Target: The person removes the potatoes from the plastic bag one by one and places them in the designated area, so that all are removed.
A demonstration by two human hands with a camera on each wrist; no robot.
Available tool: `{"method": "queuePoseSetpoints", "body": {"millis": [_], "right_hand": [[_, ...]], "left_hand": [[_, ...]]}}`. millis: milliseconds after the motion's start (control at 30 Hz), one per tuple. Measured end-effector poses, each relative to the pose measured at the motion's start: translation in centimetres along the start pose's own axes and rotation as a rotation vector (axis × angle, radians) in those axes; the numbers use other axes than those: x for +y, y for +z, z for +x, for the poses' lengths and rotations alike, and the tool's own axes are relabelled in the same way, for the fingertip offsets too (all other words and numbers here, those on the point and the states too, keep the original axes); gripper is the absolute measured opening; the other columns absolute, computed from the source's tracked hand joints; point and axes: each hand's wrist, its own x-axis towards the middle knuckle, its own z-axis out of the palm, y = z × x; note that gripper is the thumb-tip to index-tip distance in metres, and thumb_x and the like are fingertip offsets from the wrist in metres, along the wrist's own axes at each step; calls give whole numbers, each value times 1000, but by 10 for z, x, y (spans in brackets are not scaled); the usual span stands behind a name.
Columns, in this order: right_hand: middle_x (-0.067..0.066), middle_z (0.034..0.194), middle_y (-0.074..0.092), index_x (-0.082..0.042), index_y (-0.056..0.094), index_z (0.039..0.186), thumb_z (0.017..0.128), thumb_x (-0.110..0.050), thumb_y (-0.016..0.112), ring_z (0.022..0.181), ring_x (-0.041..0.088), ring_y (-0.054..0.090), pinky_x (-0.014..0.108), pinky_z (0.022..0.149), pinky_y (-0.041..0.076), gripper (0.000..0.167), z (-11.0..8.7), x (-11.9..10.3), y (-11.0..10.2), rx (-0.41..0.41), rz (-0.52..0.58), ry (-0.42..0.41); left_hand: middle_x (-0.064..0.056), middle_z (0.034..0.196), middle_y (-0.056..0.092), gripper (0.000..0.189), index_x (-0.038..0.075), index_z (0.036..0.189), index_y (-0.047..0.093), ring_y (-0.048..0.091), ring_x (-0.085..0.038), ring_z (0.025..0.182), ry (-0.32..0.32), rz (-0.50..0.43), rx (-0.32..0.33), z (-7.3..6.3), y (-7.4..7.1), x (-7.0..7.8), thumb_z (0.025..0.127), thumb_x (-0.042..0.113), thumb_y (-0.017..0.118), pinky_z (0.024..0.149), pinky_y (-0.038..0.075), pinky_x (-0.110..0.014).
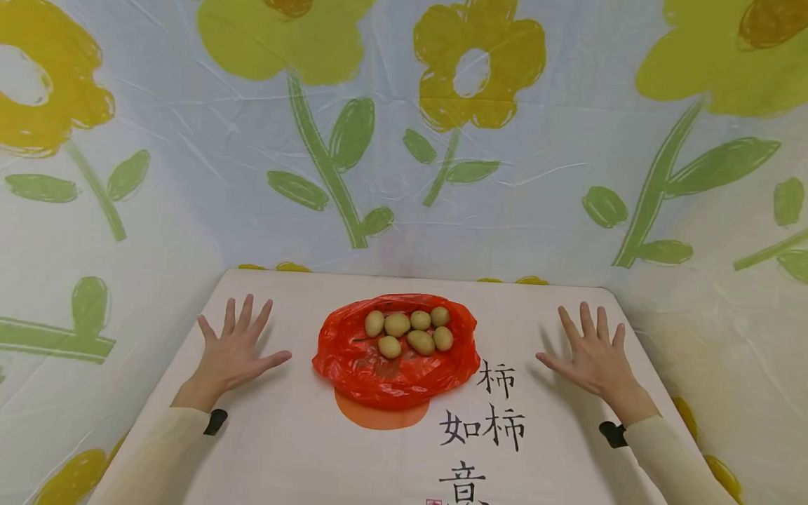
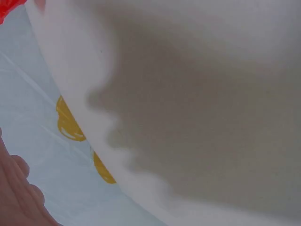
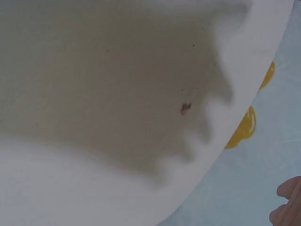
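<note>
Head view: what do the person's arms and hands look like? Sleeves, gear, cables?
Left sleeve and right sleeve: long, plain, cream. Left hand and right hand: no gloves or rings visible. Small black piece at the left cuff, similar black piece at the right. No cables visible.

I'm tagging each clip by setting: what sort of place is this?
Probably a staged recording booth, not an ordinary kitchen: flower-printed sheeting encloses the pale table on the left, right and far sides, and a red plastic bag with what look like potatoes lies on it.
</note>
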Motion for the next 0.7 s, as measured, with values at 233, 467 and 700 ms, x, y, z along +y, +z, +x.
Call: {"method": "queuePoseSetpoints", "body": {"millis": [233, 467, 700], "right_hand": [[37, 164, 18, -12, 25, 164, 85, -73, 64, 148, 65, 13, 88, 106, 9, 107, 0, -8, -3, -35, 34, 11], [36, 165, 16, -12, 22, 165, 88, -71, 62, 149, 64, 11, 85, 109, 12, 105, 5, -31, -9, -78, 99, -3], [33, 167, 15, -11, 20, 165, 90, -72, 59, 146, 61, 25, 79, 104, 35, 104, 12, -54, -14, -122, 122, -27]], "left_hand": [[-23, 172, 1, 111, 24, 167, 6, -6, -55, 155, -7, -23, 14, -6, 1, 11, 85, 82, 54, 105, -21, -84], [-23, 172, 2, 114, 23, 167, 4, -7, -55, 155, 16, -88, 9, -7, 10, 32, 85, 80, 57, 106, -14, -87], [-20, 173, 7, 114, 25, 167, 8, -4, -54, 156, 68, -194, 9, -8, 23, 58, 82, 74, 66, 110, -5, -87]]}}
